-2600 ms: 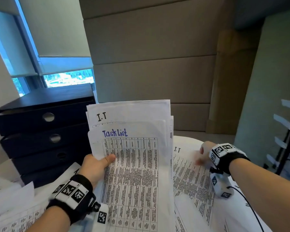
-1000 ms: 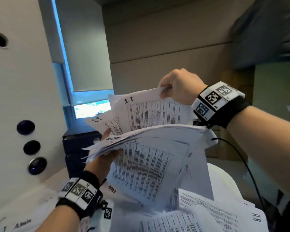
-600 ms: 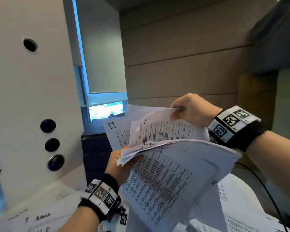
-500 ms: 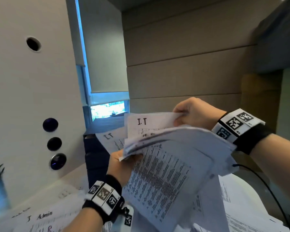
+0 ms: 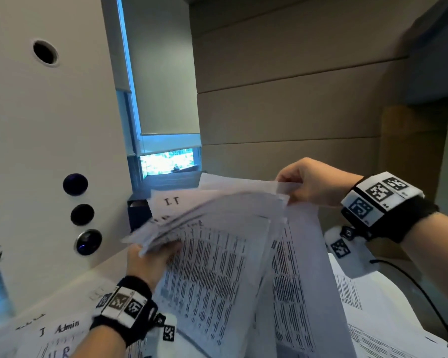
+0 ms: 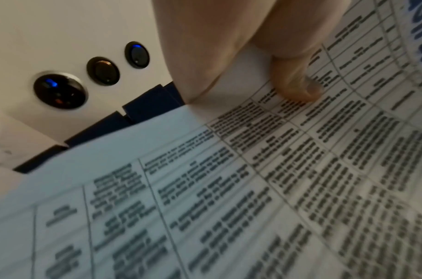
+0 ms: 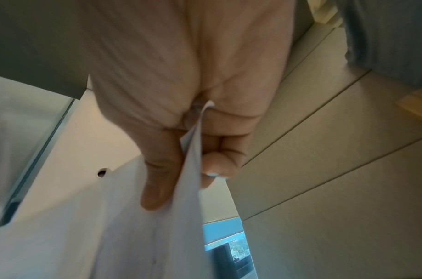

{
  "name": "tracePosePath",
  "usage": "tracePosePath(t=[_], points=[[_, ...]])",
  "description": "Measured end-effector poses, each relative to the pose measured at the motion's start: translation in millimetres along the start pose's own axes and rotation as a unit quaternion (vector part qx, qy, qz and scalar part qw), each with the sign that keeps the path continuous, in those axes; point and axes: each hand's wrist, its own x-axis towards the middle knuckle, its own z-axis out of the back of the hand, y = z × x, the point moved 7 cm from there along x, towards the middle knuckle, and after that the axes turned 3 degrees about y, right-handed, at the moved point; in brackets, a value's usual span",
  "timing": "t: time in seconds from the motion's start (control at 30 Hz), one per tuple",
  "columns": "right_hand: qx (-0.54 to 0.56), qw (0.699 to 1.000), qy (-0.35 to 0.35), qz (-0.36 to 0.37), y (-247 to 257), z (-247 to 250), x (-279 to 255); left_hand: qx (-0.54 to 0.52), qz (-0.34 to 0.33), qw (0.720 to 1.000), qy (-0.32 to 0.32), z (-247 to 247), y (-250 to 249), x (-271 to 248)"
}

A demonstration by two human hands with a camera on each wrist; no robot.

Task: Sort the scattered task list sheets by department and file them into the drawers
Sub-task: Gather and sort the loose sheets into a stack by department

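A thick stack of printed task list sheets [image 5: 212,257] hangs in the air in front of me, its top pages marked "I.T". My left hand [image 5: 150,259] grips the stack at its left edge, the thumb [image 6: 298,85] pressed on the printed table of the front sheet [image 6: 252,188]. My right hand [image 5: 308,182] pinches the far right corner of an upper sheet [image 7: 157,226] between thumb and curled fingers. The dark drawer unit [image 5: 145,202] stands behind the stack, mostly hidden by the paper.
More sheets lie on the table below, one marked "Admin" [image 5: 60,329] at lower left and others [image 5: 373,319] at lower right. A white panel [image 5: 49,151] with three round buttons [image 5: 82,214] rises close on the left. A window [image 5: 166,161] lies behind the drawers.
My view swung left and up from the table. My right hand lifted a sheet off the table, brought it over the stack and lowered it flatter onto the top. My left hand kept its grip.
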Motion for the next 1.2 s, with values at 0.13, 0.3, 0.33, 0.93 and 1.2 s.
tracePosePath(t=[0.13, 0.3, 0.33, 0.93, 1.2], points=[[0.005, 1.000, -0.024, -0.008, -12, 0, 6, -0.070, 0.005, 0.997, -0.038, 4, -2, -3], [0.071, 0.988, -0.135, -0.024, -32, 9, 11, -0.119, 0.040, 0.989, -0.071, 12, 22, 3], [0.105, 0.979, -0.171, -0.029, -35, 14, 10, -0.118, 0.044, 0.989, -0.071, 15, 24, 3], [0.360, 0.869, -0.318, -0.117, -72, 13, 2, -0.138, 0.022, 0.990, -0.003, 6, 9, -4], [0.244, 0.939, -0.237, -0.053, -41, 10, 12, 0.055, -0.053, 0.997, 0.008, 4, 3, 7]])
